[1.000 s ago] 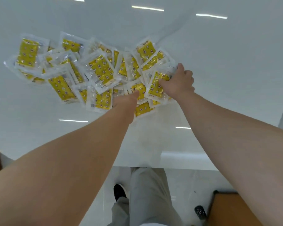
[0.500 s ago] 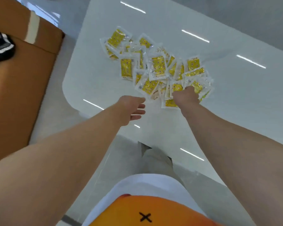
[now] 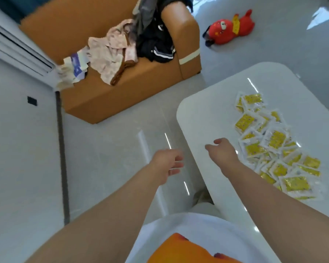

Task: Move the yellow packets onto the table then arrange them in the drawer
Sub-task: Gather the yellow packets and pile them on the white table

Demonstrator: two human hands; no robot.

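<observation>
Floor [image 3: 106, 149] btw sofa [image 3: 122, 95] & table [image 3: 207, 114] open; yellow packets [image 3: 275, 139] crowd table's right part.

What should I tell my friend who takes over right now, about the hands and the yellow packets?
Left hand: open, holds nothing, out over the floor beside the table.
Right hand: open, holds nothing, over the white table next to the pile.
Yellow packets: all in one loose, overlapping pile on the table.
Done: packets are on the table.
Left: arrange them in the drawer. No drawer shows in this view, so find it first.
</observation>
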